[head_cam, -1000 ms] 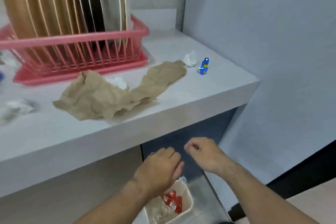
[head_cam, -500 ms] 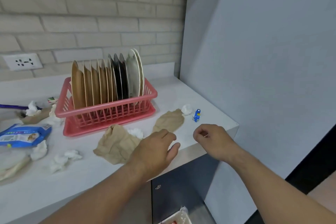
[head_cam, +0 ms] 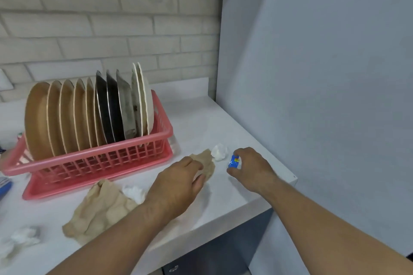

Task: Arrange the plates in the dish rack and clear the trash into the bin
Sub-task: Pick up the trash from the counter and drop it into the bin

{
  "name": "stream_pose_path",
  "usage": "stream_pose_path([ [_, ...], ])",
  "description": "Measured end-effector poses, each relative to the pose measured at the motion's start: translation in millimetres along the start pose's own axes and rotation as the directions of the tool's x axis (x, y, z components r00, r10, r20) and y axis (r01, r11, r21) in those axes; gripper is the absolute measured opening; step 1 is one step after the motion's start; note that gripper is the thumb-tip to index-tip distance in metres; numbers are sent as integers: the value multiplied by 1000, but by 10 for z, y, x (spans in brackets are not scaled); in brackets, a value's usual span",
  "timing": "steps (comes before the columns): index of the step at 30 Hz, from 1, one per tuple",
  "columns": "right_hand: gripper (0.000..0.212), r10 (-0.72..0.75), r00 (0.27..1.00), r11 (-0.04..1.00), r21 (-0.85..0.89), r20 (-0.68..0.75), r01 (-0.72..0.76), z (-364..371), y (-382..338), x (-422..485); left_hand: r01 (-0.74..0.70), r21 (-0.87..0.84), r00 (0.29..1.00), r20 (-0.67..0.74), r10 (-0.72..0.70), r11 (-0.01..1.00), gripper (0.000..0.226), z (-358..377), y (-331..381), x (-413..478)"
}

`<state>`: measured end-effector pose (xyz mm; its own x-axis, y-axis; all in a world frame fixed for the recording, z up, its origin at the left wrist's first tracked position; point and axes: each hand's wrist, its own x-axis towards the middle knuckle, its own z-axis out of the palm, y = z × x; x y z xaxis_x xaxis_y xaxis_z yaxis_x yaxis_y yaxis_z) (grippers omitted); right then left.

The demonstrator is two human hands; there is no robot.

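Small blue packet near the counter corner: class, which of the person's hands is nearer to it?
Right. The right hand curls around the small blue packet; the left hand lies to the packet's left, on the brown paper.

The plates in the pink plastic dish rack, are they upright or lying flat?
Upright: the brown, black and white plates stand on edge in the pink plastic dish rack.

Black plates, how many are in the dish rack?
2. One black plate stands in the pink dish rack right after the brown plates; the other black plate stands beside it, next to the grey plate. Others may be hidden.
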<state>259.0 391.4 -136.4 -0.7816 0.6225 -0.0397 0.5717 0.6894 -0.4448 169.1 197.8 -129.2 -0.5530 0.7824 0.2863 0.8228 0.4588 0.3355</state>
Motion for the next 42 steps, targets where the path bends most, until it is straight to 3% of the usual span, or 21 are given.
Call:
stream_pose_path([
  [5,35,-50,992,988,-137,117,66,168,70,408,-30,48,999,14,29,998,35,272,-54,450],
  [9,23,-88,986,983,-148,140,109,275,154,600,-60,217,995,92,41,974,43,515,-70,821],
  [14,21,-130,980,984,-104,153,147,263,357,700,-134,201,945,321,64,970,61,687,46,1282],
  [18,22,-137,980,991,14,144,137,167,544,710,-128,239,877,481,-2,963,49,879,76,1472],
  [22,17,-106,989,986,138,108,90,89,608,743,-203,413,908,420,13,888,30,1037,107,1487],
  [25,15,-83,991,978,202,108,59,100,635,770,-241,472,923,382,50,848,31,1034,150,1455],
  [28,28,-75,992,963,267,105,45,116,629,763,-224,496,969,208,136,839,33,922,162,1416],
  [30,29,-80,991,955,294,106,46,111,571,738,-170,459,982,155,109,872,32,819,121,1400],
  [32,25,-70,992,942,335,104,31,103,473,692,-105,392,981,189,32,914,19,683,64,1380],
  [35,13,-86,994,944,325,64,61,113,270,595,-18,302,989,145,-27,953,33,381,-16,1255],
  [42,20,-150,979,919,386,140,85,321,-210,210,60,255,994,70,-81,965,42,-85,-226,643],
])
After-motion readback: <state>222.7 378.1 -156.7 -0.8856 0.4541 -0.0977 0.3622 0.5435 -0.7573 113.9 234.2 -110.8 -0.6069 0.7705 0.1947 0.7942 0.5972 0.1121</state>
